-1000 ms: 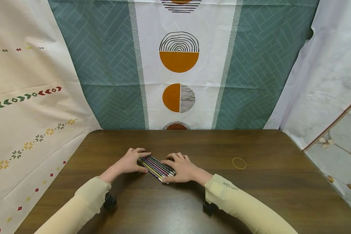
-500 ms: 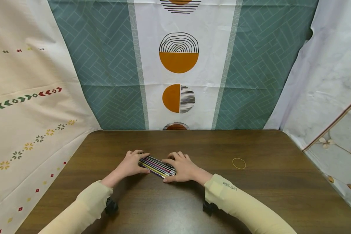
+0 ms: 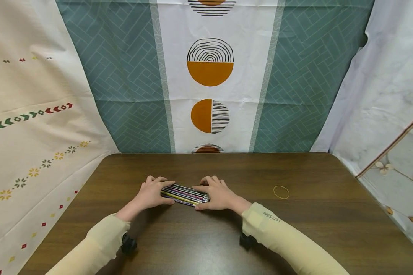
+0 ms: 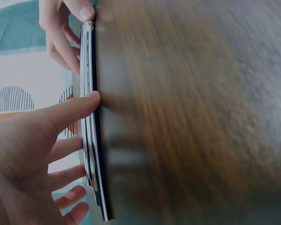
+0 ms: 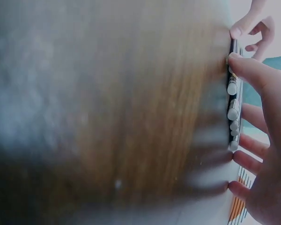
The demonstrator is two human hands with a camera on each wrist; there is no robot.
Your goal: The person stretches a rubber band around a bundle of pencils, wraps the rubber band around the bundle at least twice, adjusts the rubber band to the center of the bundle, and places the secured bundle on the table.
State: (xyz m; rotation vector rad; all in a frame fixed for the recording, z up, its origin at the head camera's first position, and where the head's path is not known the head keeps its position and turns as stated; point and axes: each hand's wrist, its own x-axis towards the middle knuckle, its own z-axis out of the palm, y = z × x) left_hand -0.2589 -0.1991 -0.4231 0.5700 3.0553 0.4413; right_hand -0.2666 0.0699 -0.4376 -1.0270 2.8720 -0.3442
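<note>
A flat row of several pencils (image 3: 184, 195) lies side by side on the brown table, between my two hands. At the left end, my left hand (image 3: 152, 194) holds the row, thumb on the near edge and fingers on the far side. My right hand (image 3: 218, 196) grips the opposite end in the same way. White erasers (image 5: 232, 114) show at the pencils' right ends in the right wrist view, at uneven lengths. In the left wrist view, the left thumb (image 4: 79, 108) presses the edge of the row. Parts of the pencils are hidden under both hands.
A thin yellow rubber band (image 3: 281, 192) lies on the wooden table (image 3: 206, 244) to the right of my hands. Patterned cloths hang behind the table (image 3: 210, 95) and along both sides.
The row of pencils has turned from a steep slant to lie nearer to level. My right hand has shifted slightly away and right, and both hands stay on the row.
</note>
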